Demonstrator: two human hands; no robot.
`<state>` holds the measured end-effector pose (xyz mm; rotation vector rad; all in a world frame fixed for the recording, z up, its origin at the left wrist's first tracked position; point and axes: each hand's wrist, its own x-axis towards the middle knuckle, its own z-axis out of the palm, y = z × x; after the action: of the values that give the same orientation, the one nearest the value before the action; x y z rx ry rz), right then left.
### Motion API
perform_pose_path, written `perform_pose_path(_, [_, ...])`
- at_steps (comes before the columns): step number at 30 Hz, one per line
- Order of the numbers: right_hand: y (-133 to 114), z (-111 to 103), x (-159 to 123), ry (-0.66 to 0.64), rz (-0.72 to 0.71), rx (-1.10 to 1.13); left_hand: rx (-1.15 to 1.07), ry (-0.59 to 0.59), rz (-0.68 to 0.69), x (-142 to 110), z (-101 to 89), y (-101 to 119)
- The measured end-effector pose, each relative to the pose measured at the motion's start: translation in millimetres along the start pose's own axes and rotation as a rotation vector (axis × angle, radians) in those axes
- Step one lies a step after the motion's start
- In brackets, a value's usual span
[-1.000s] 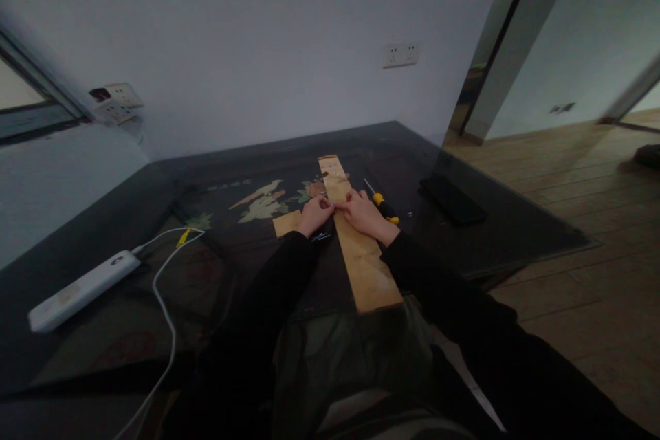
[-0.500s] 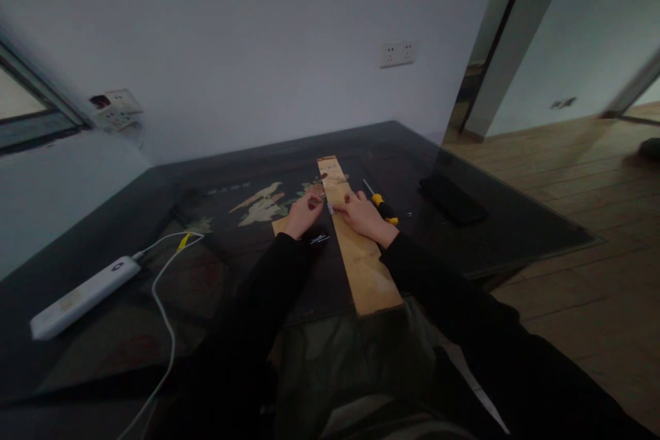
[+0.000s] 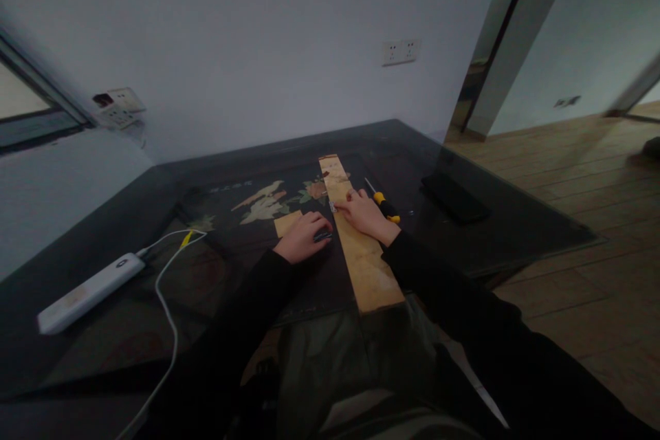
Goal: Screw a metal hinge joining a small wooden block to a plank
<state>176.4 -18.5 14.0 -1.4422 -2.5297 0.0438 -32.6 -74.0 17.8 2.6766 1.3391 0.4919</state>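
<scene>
A long wooden plank (image 3: 361, 258) lies lengthwise on the dark glass-topped table (image 3: 103, 220). My right hand (image 3: 367, 214) rests on the plank, its fingertips pinched on a small metal piece (image 3: 333, 207) at the plank's left edge. My left hand (image 3: 304, 235) lies on the table left of the plank, fingers curled over some small metal bits (image 3: 324, 236). A short wooden piece (image 3: 285, 223) sits just beyond that hand. A yellow-and-black screwdriver (image 3: 382, 203) lies right of my right hand.
A white power bank (image 3: 90, 292) with a white cable (image 3: 165, 316) lies at the left. A dark flat phone-like object (image 3: 454, 197) rests near the table's right edge. Wall sockets (image 3: 401, 51) are on the wall behind; wooden floor spreads to the right.
My left hand has left the plank's edge and moved back and down onto the small metal bits on the table. My right hand stays on the plank.
</scene>
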Motion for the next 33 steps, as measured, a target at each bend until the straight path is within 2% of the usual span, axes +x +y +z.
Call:
perform_pose_path(6, [0.2,-2.1,-2.0,-0.007,0.002,0.009,0.115,-0.021,-0.034,4.4,5.2,4.1])
perform_pose_path(13, [-2.7,-6.5,-1.9,-0.044,0.015,-0.025,0.06,-0.034,0.022,5.3,9.6,3.8])
perform_pose_path(16, [-3.8,-8.5,-2.6,-0.043,0.019,-0.018,-0.101,0.062,0.018,6.1,7.5,7.1])
perform_pose_path(20, [-4.0,-8.9,-3.4,-0.033,0.047,0.013,-0.441,0.28,-0.125,17.1,1.5,3.1])
perform_pose_path(24, [-2.4,-7.9,-2.8,-0.041,0.041,0.003,-0.803,0.501,-0.259,49.0,-1.3,-12.7])
perform_pose_path(27, [-0.8,-8.3,-2.4,-0.037,0.03,-0.001,-0.973,0.657,-0.322,77.3,7.6,-24.5])
perform_pose_path(30, [0.6,-9.2,-3.0,-0.037,0.026,-0.002,-1.041,0.731,-0.421,95.0,25.5,-32.9])
perform_pose_path(33, [1.9,-10.0,-4.4,-0.04,0.027,-0.013,-0.999,0.689,-0.453,98.8,42.7,-39.1])
